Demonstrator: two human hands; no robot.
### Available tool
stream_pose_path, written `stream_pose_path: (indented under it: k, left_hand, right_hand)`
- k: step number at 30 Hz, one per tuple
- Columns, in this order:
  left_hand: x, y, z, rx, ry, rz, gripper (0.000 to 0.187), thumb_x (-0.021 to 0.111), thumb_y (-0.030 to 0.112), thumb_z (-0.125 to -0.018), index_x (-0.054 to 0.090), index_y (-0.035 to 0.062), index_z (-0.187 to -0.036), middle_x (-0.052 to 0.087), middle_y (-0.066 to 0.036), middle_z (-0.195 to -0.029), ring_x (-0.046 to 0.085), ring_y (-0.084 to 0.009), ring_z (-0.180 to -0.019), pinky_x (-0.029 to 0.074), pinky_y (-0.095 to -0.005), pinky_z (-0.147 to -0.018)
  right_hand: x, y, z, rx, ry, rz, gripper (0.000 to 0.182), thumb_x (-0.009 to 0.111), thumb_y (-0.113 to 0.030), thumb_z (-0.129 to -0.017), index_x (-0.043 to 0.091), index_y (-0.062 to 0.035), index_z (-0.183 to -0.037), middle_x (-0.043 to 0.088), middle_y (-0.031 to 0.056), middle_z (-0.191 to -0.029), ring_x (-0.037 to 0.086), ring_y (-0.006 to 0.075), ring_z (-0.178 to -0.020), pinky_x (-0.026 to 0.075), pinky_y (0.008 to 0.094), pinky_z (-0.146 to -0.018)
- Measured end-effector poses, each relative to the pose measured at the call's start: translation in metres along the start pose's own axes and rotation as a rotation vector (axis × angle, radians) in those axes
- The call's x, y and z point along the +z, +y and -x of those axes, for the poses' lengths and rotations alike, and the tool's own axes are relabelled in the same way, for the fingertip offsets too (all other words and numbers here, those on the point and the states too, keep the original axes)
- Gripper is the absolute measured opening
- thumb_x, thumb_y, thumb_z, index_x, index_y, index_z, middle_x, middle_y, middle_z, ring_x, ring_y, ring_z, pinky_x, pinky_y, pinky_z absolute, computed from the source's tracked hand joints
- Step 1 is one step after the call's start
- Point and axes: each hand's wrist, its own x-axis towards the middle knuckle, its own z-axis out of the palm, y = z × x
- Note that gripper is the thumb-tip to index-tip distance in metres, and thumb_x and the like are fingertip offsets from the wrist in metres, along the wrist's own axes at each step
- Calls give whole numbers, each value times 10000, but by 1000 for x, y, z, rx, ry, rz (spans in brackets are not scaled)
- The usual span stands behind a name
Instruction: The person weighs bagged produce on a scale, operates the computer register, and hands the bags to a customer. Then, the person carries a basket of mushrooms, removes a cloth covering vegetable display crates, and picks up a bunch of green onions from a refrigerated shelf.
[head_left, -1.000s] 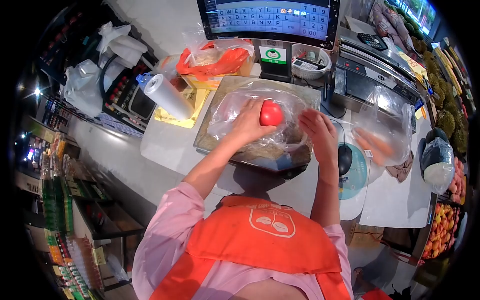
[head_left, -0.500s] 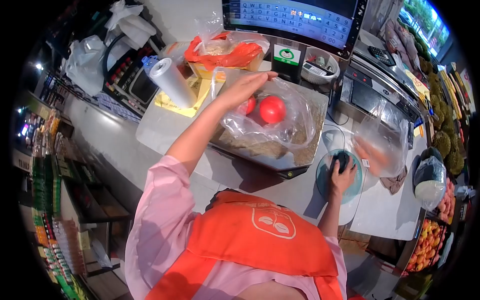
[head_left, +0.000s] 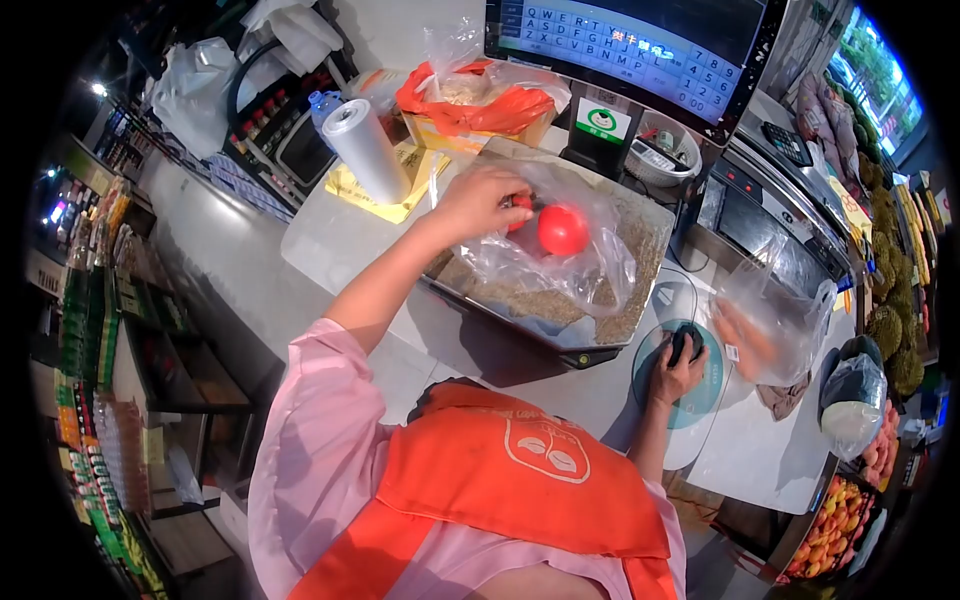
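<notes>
On the weighing scale's tray (head_left: 648,225) lies a clear plastic bag (head_left: 605,275) with red tomatoes. One round tomato (head_left: 563,230) shows plainly. My left hand (head_left: 482,203) reaches over the bag's left side, its fingers curled around a second tomato (head_left: 519,210), which is mostly hidden behind them. Over to the right, my right hand (head_left: 678,372) rests wrapped over a black computer mouse (head_left: 686,342) on a round teal mouse pad (head_left: 708,385).
Behind the scale stand a touchscreen (head_left: 640,60), a green-and-white sign (head_left: 602,120) and a white basket (head_left: 665,150). A roll of plastic bags (head_left: 368,150) stands at left, near a box with a red bag (head_left: 480,110). Bagged carrots (head_left: 745,335) lie at right.
My left hand has gone from stretched fingers above the bag to curled fingers at the left tomato. My right hand stays on the mouse. The view has shifted slightly.
</notes>
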Motion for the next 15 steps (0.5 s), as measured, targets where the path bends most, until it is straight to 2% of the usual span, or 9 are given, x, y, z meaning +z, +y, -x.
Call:
stream_pose_path:
  k: [1, 2, 5, 8, 11, 14, 15]
  left_hand:
    - [-1, 3, 6, 35, 41, -220, 408, 744, 304, -713, 657, 84, -1046, 632, -61, -1075, 578, -212, -1014, 434, -358, -887]
    - [5, -2, 14, -10, 100, -261, 572, 780, 336, -602, 624, 116, -1107, 606, -76, -1108, 517, -278, -1075, 392, -407, -925]
    - [10, 1, 24, -213, 21, -379, 681, 796, 336, -574, 565, 116, -1176, 577, -93, -1156, 496, -280, -1104, 393, -421, -917]
    - [25, -2, 25, -164, 103, -455, 729, 804, 342, -550, 538, 117, -1191, 576, -100, -1138, 483, -292, -1077, 372, -439, -912]
    - [34, -2, 14, -225, 70, -403, 713, 802, 293, -552, 538, 90, -1183, 587, -138, -1099, 520, -315, -1033, 401, -435, -903]
    - [21, -18, 2, -354, -72, -21, 690, 789, 262, -597, 516, 72, -1201, 594, -140, -1107, 561, -328, -1021, 439, -426, -897]
    - [18, -20, 5, -368, -3, 343, 665, 781, 258, -620, 516, 62, -1198, 602, -139, -1101, 576, -317, -1010, 451, -410, -893]
  right_hand:
    - [0, 0, -1, -1, -1, -11, 414, 659, -246, -760, 606, -175, -1164, 451, 242, -1276, 489, 408, -1097, 400, 470, -918]
    - [0, 0, -1, -2, 0, -17, 411, 661, -235, -757, 607, -172, -1160, 452, 241, -1275, 490, 409, -1095, 403, 468, -915]
    - [0, 0, 0, -2, 0, -25, 407, 667, -203, -749, 609, -160, -1150, 454, 240, -1271, 495, 413, -1089, 410, 464, -910]
    - [-1, -3, -1, 4, -3, -24, 412, 671, -178, -740, 608, -141, -1146, 459, 244, -1263, 498, 418, -1083, 412, 465, -910]
    - [-3, -3, -1, 7, -13, -39, 417, 671, -181, -743, 604, -132, -1153, 464, 255, -1258, 499, 422, -1089, 411, 462, -920]
    - [-2, 2, -1, 1, -17, -55, 418, 666, -205, -762, 599, -136, -1169, 464, 270, -1265, 495, 424, -1111, 406, 455, -940]
    - [-1, 3, 0, 6, -14, -56, 419, 664, -206, -765, 597, -134, -1172, 462, 272, -1268, 491, 425, -1117, 403, 454, -945]
